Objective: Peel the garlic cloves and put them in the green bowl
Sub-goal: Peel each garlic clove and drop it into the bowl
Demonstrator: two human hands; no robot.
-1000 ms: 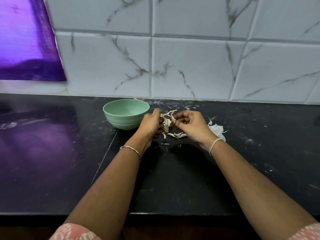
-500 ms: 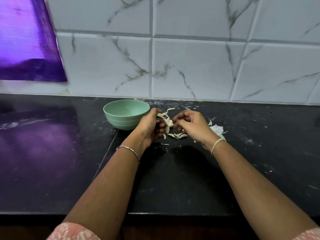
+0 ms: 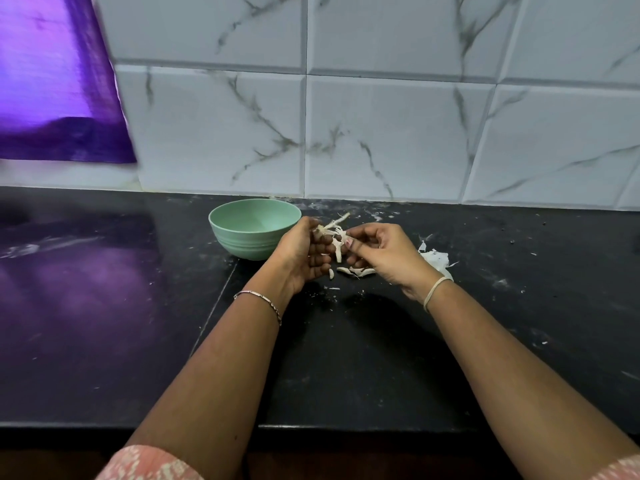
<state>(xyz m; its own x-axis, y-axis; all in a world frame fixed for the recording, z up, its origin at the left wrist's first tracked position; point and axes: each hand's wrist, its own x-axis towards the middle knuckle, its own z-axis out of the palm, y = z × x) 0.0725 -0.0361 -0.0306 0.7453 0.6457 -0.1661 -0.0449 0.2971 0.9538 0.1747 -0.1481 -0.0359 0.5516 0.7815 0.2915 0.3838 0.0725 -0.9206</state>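
Left hand: we see its fingers curled round the garlic, holding it just above the desk.
Right hand: thumb and forefinger pinch the garlic's papery skin.
Green bowl: we find it standing on the desk, just left of the left hand.
Peels: loose slivers lie on the desk beneath both hands.
Skin heap: white, just beyond the right wrist.
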